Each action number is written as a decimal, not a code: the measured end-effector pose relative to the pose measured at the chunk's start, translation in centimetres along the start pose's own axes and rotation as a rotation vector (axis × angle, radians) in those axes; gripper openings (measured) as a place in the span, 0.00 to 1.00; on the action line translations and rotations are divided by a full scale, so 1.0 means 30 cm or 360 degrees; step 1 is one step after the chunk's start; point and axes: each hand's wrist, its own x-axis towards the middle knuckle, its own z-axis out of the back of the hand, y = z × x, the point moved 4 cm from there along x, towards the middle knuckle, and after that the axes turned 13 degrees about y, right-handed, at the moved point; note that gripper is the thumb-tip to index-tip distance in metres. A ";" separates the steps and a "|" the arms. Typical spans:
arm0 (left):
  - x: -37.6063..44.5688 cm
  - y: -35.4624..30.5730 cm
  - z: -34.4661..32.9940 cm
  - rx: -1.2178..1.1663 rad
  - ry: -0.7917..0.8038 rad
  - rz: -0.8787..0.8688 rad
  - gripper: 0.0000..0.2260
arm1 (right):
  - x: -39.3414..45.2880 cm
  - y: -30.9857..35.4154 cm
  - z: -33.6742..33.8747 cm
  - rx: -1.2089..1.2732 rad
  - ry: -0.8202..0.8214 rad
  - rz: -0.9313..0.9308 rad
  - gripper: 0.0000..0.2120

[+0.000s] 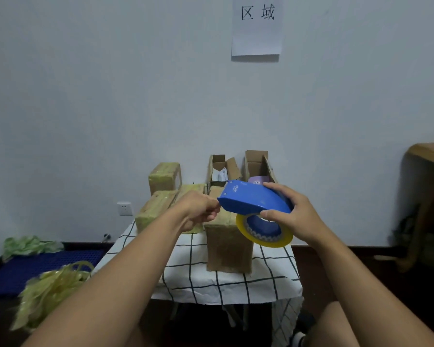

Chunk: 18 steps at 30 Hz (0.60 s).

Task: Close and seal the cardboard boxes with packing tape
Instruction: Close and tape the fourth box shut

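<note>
At the lower left of the frame a heap of crumpled yellowish used tape (pixel 52 286) lies beside a dark blue plastic mat (pixel 35 266). The left forearm rises diagonally from the bottom edge toward the centre, and the left hand (pixel 198 209) has its fingers curled, pinching at the front tip of the blue plastic tape dispenser (pixel 251 199); whether it holds a tape end cannot be told. Behind it, tape-wrapped cardboard boxes (pixel 158 206) crowd the far left of the small table with the black-and-white checked cloth (pixel 236 284). A brown closed cardboard box (pixel 228 244) stands at centre, directly below the dispenser, with bare cloth in front of it up to the near edge. Two open cardboard boxes (pixel 257 166) stand against the wall behind. The right hand (pixel 293 214) wraps the dispenser's rear, thumb below, with the yellow tape roll (pixel 264 232) hanging beneath it.
</note>
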 end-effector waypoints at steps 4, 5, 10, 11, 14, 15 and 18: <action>0.008 -0.006 0.010 0.0296 -0.0047 -0.0036 0.06 | -0.002 -0.002 -0.001 -0.0012 0.0018 -0.0012 0.29; 0.012 -0.009 0.009 0.0348 -0.0070 -0.0053 0.07 | -0.004 -0.004 0.000 -0.0027 0.0024 -0.0024 0.29; 0.041 -0.005 0.024 0.0403 -0.0149 -0.0092 0.05 | -0.010 -0.011 0.037 -0.0063 0.0090 -0.0129 0.29; 0.046 0.000 0.040 0.0401 -0.0190 -0.0098 0.05 | -0.017 -0.013 0.058 -0.0072 0.0095 -0.0148 0.29; 0.056 0.031 0.082 0.0297 -0.0286 -0.0108 0.08 | -0.034 -0.030 0.120 -0.0101 0.0121 -0.0235 0.28; 0.061 0.044 0.084 0.0286 -0.0298 -0.0101 0.09 | -0.033 -0.037 0.133 -0.0116 0.0143 -0.0262 0.28; 0.090 0.093 0.069 0.0304 -0.0301 -0.0068 0.09 | -0.003 -0.049 0.153 -0.0203 0.0248 -0.0315 0.27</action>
